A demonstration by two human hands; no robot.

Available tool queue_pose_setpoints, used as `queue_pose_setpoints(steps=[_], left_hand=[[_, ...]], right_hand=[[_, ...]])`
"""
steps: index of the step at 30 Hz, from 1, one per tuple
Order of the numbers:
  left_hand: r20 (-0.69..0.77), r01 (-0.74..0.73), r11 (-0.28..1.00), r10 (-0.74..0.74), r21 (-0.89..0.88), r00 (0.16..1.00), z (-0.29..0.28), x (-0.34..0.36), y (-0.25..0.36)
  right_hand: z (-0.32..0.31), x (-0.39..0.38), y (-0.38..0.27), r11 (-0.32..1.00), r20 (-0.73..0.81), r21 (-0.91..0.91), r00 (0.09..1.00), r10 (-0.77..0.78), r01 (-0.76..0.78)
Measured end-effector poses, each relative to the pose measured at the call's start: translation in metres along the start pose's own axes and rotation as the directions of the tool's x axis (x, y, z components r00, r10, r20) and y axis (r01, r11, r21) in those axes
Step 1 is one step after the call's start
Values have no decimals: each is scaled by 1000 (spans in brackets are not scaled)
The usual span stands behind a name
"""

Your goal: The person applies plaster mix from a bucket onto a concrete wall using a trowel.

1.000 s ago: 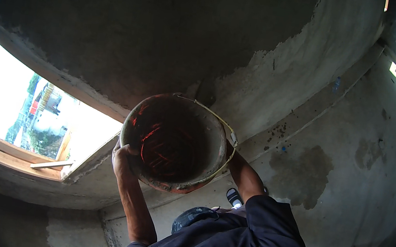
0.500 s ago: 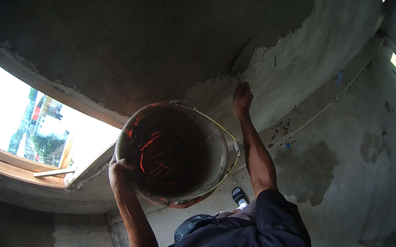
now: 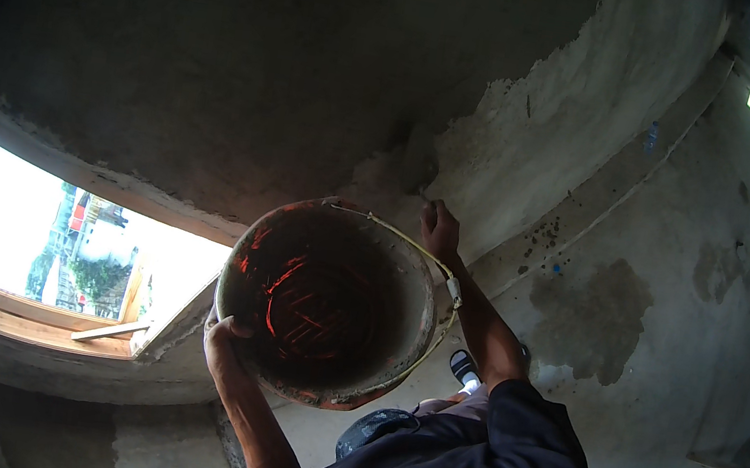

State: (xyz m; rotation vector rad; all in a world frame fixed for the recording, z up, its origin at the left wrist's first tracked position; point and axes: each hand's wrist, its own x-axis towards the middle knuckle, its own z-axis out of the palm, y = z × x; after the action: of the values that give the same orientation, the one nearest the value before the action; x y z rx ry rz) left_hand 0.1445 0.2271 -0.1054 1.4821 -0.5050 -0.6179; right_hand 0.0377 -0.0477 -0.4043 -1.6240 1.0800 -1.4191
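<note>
My left hand [image 3: 227, 347] grips the left rim of a round, mortar-crusted bucket [image 3: 406, 300], thumb over the edge. Orange-red streaks show through the grey inside, and its pale wire handle [image 3: 403, 234] lies over toward the right rim. Beyond the bucket, my right hand [image 3: 440, 230] is closed around the handle of a trowel. The trowel's dark blade [image 3: 420, 159] is against the wall, where it is hard to make out from the plaster. Dark, damp-looking plaster [image 3: 228, 54] meets a lighter, rough patch [image 3: 539, 142] there along a ragged edge.
A window opening with a wooden frame [image 3: 13, 319] is at the left, a wooden strip [image 3: 109, 330] set across its corner. Concrete floor [image 3: 653, 422] spreads to the right, with a damp stain [image 3: 592, 315], mortar crumbs [image 3: 542, 240] and a plastic bottle [image 3: 651, 136] by the wall's foot.
My right hand has drawn the trowel down and slightly left along the wall, nearer the bucket. My left hand still has the bucket, which has barely shifted in view.
</note>
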Motion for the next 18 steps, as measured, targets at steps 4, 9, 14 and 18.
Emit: queue_pose_setpoints(steps=[4,9,14,18], left_hand=[[-26,31,999,-30,34,999,2,3,-1],[-94,-9,997,2,-82,996,28,0,9],[-65,9,994,-16,-105,998,17,-4,5],[7,-14,1000,14,-9,1000,3,-1,-2]], right_hand=[[14,32,-7,998,-41,-50,998,37,-39],[12,0,26,979,-3,-203,1000,-25,23],[-17,-18,36,984,-28,-172,999,33,-37],[-21,50,-1,988,-218,44,964,152,-146]])
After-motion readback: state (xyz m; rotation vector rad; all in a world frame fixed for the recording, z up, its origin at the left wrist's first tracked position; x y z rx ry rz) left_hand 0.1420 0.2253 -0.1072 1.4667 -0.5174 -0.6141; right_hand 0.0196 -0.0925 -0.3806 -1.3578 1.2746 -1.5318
